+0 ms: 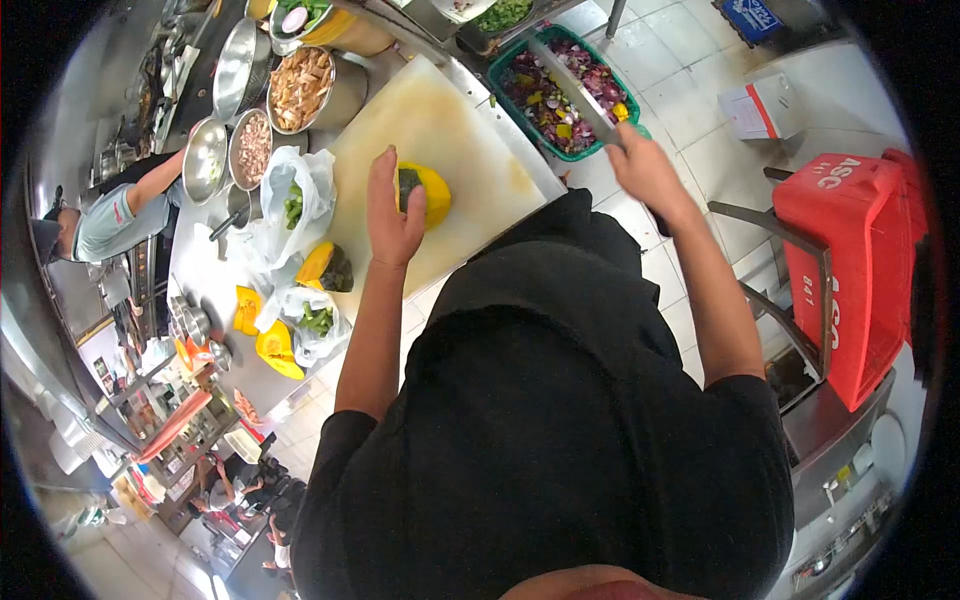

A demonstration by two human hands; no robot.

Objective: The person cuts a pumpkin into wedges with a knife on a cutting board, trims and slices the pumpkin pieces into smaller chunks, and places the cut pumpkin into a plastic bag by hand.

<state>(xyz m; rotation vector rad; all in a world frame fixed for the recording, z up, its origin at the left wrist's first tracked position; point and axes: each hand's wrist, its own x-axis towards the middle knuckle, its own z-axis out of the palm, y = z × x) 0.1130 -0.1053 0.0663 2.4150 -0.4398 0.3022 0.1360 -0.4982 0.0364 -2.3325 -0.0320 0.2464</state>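
My left hand (395, 215) is open, fingers stretched and thumb apart, right beside a chunk of pumpkin (434, 195) with yellow flesh; whether it touches the chunk I cannot tell. The chunk lies on a large stained white cutting board (455, 115). In my right hand (645, 170) is the handle of a large knife (575, 85). Its broad blade reaches over a green basket (497, 85) that holds purple onion scraps and yellow bits. More pumpkin lies left of the board: a dark-skinned wedge (325, 268) and a bright yellow piece (278, 350).
Plastic bags (300, 210) with green vegetables stand at the board's left edge. Beyond them are a pot of cut pale-brown pieces (300, 88) and several metal bowls. A co-worker (130, 215) reaches in from the left. To the right stands a red bin (835, 260).
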